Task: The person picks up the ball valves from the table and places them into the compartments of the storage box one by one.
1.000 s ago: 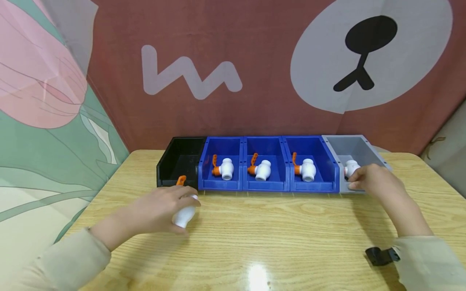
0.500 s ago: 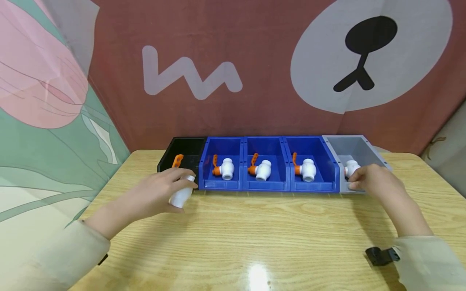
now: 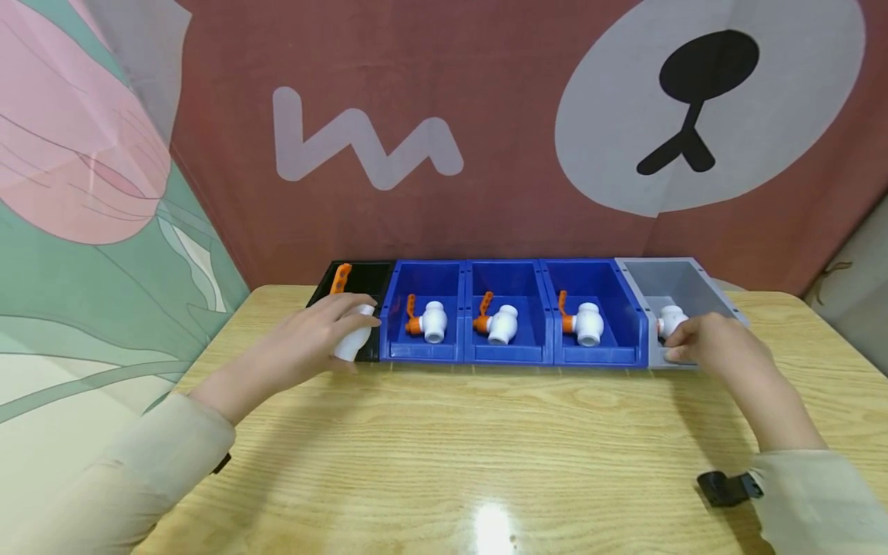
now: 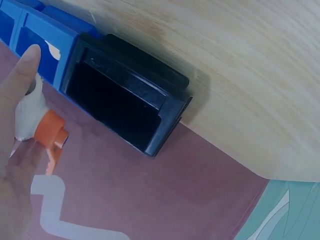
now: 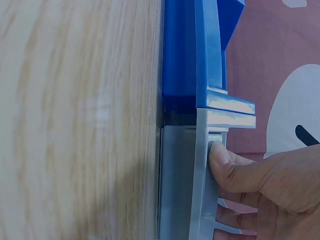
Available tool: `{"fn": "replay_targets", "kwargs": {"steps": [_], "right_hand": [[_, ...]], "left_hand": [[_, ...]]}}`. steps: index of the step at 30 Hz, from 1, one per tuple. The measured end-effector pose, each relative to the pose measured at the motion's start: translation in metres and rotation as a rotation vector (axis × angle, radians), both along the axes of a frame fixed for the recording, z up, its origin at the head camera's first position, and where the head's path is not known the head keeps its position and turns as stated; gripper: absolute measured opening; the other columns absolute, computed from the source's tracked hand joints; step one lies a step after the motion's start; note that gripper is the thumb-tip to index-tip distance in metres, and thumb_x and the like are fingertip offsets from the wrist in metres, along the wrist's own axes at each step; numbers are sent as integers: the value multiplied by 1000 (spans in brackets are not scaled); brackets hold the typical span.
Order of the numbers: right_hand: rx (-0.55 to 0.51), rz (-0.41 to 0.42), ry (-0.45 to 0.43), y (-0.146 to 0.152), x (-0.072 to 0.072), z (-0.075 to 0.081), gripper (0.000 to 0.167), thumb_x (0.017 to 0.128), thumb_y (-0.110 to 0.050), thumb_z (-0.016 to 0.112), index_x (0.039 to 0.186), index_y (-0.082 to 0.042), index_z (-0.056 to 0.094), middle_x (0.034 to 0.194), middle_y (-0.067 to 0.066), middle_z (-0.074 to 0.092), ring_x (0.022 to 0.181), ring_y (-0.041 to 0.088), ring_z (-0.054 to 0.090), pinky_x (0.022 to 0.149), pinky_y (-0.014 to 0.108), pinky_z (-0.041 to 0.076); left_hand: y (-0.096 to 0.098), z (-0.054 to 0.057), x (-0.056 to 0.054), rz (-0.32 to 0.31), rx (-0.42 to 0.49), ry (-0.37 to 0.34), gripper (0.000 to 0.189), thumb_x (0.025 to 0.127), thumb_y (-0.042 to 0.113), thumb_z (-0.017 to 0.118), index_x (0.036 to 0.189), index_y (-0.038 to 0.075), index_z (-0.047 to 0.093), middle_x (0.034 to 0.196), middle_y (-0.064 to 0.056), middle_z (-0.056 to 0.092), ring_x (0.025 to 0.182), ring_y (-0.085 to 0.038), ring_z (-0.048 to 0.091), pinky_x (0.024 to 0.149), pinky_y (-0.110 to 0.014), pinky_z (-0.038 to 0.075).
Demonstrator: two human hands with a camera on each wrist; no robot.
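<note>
My left hand [image 3: 312,335] grips a white ball valve [image 3: 354,335] by its body, over the front of the black bin [image 3: 375,275]. Its orange lever [image 3: 340,279] points toward the back. In the left wrist view, the valve [image 4: 31,112] shows between thumb and fingers. On the right, my right hand [image 3: 718,343] reaches into the grey bin [image 3: 655,276], fingertips right at another white ball valve [image 3: 671,317]. In the right wrist view, the thumb [image 5: 220,160] lies at the grey front wall and the fingers reach behind it; I cannot tell whether they pinch anything.
Between the black and grey bins stand three blue bins [image 3: 423,354], each with an orange-handled white valve, such as the middle one [image 3: 502,324]. The row sits on a wooden table [image 3: 486,432] before a printed cloth [image 3: 499,208]. A black wrist-camera piece [image 3: 724,489] shows by the right sleeve.
My left hand has carried its valve forward and up from in front of the black bin to over it. The right hand has stayed in place at the grey bin.
</note>
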State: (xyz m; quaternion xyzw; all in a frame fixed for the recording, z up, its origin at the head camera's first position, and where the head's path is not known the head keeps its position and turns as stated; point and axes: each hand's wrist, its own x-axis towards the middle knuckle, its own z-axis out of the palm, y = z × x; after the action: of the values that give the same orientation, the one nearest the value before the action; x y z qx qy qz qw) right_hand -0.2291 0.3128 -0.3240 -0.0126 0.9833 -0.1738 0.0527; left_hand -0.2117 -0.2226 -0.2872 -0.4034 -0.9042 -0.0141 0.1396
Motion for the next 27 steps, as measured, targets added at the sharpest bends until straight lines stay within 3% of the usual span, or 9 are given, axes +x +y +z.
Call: {"fn": "replay_targets", "kwargs": {"steps": [7, 18, 27], "right_hand": [[0, 2, -3, 1, -1, 0, 25, 85, -26, 78, 99, -5, 75, 113, 31, 62, 99, 50, 55, 65, 52, 47], [-4, 5, 5, 1, -3, -1, 25, 85, -25, 79, 98, -5, 75, 111, 30, 63, 97, 48, 56, 66, 52, 47], [-4, 9, 10, 0, -2, 0, 23, 85, -24, 79, 97, -5, 75, 111, 31, 62, 98, 48, 55, 67, 52, 47]], "left_hand": [[1, -3, -13, 9, 16, 10, 66, 69, 16, 92, 127, 6, 63, 140, -17, 49, 128, -36, 47, 90, -49, 53], [0, -8, -28, 80, 24, 17, 64, 71, 20, 91, 127, 5, 62, 139, -20, 49, 127, -39, 48, 94, -53, 50], [3, -9, -41, 159, 27, -70, 63, 72, 23, 91, 126, 6, 63, 141, -19, 48, 127, -39, 47, 98, -52, 48]]}}
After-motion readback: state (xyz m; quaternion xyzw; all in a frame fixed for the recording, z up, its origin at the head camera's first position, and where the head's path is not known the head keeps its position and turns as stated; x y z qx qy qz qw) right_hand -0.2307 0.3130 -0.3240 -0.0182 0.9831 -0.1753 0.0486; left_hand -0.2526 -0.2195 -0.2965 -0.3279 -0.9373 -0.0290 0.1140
